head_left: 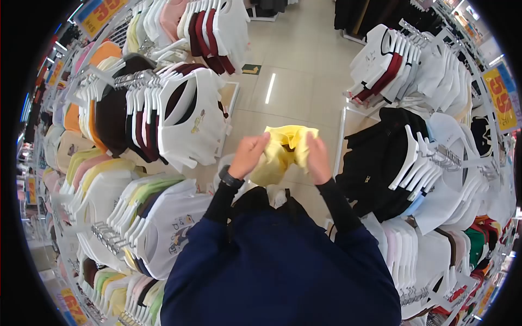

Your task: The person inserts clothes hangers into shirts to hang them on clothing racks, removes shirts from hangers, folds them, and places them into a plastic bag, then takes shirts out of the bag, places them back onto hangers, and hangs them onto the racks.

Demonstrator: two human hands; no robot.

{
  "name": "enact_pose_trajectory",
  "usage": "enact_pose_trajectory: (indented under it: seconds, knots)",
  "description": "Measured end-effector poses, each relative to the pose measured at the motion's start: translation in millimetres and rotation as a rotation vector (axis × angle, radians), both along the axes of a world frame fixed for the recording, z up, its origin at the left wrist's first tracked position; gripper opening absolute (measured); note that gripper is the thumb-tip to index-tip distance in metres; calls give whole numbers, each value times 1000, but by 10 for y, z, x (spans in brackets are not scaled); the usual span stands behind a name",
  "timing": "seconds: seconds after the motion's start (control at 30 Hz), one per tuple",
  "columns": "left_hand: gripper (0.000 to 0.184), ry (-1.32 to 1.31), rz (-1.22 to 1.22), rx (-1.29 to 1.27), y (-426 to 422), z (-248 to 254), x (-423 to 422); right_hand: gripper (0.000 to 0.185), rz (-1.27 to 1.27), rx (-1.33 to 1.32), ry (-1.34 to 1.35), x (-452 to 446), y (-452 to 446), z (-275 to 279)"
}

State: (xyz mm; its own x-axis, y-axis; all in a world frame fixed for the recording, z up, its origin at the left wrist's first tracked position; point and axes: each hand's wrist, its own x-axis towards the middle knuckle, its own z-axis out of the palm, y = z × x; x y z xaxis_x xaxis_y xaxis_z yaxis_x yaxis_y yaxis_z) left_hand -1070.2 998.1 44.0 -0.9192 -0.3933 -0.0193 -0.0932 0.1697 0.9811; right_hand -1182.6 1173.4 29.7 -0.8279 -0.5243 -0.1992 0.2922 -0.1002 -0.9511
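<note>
A yellow garment (pixel 276 165) hangs in front of me over the aisle, its upper edge gathered and bunched; its exact kind is not clear. My left hand (pixel 249 156), with a dark band on the wrist, is closed on the garment's left upper edge. On the opposite edge, my right hand (pixel 317 157) grips the cloth with the thumb on top. The garment's opening sags between both hands, and its lower part drops toward the floor.
Racks of shirts on white hangers line both sides, with a white printed top (pixel 193 122) at left and a black top (pixel 375 157) close at right. Metal rack arms (pixel 435 157) jut toward the aisle. The tiled floor (pixel 283 81) runs ahead, with a floor sign (pixel 251 69).
</note>
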Motion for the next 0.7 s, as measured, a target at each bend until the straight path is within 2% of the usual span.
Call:
enact_pose_trajectory:
  seconds: [0.03,0.07,0.13,0.17,0.23,0.27,0.37,0.43,0.47,0.57,0.67,0.7]
  knots:
    - [49,12,20,-48,-8,-103,-116,26,19,30,111,17,-136,-29]
    - [46,22,28,-186,-8,-2,-229,23,37,88,225,35,-261,13]
    - [42,-17,8,-290,-70,124,-436,17,74,213,458,-14,-440,127]
    - [40,-28,2,-343,-122,164,-563,18,151,265,484,-148,-494,135]
    - [36,-12,-29,-270,-235,204,-790,26,316,370,535,-427,-599,129]
    - [35,-1,-44,-233,-316,206,-920,27,339,311,544,-579,-667,81]
    - [28,129,-86,-332,-619,202,-1346,28,398,152,531,-996,-852,63]
    - [24,137,-202,-216,-875,127,-1597,28,437,58,486,-1238,-954,211]
    - [23,141,-252,-160,-1010,114,-1721,36,529,25,386,-1413,-983,198]
    - [20,161,-387,-258,-1360,157,-2078,33,593,390,783,-1961,-1051,470]
    - [18,193,-412,-338,-1569,184,-2468,32,231,412,1330,-2340,-1511,989]
    - [18,209,-425,-391,-1660,207,-2595,31,339,374,1278,-2544,-1612,867]
